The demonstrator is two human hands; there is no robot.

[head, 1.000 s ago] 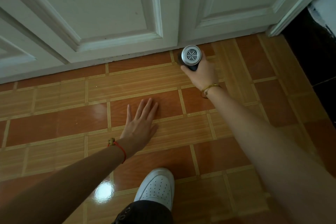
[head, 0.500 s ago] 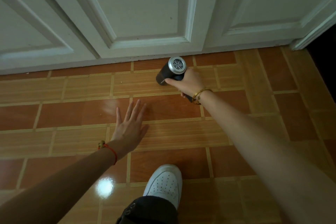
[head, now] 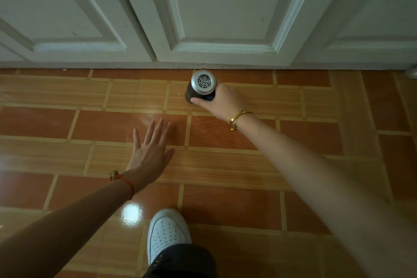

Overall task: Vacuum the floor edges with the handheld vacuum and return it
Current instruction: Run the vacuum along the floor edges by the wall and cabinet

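- Your right hand [head: 222, 99] is wrapped round the handheld vacuum [head: 202, 87]; its long axis points away from you, vented end up, nose hidden near the door's bottom edge [head: 203, 66]
- Your left hand [head: 150, 151] lies splayed on the floor tiles [head: 304, 137], empty; judge the next sweep along the edge

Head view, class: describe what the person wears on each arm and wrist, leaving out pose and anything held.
Both forearms are bare, with no sleeves in view. The left wrist carries a thin red cord bracelet with a small knotted or beaded charm in olive and red. The right wrist wears a slim gold bangle with a small clasp or ornament. No rings, gloves or watch are visible on either hand.
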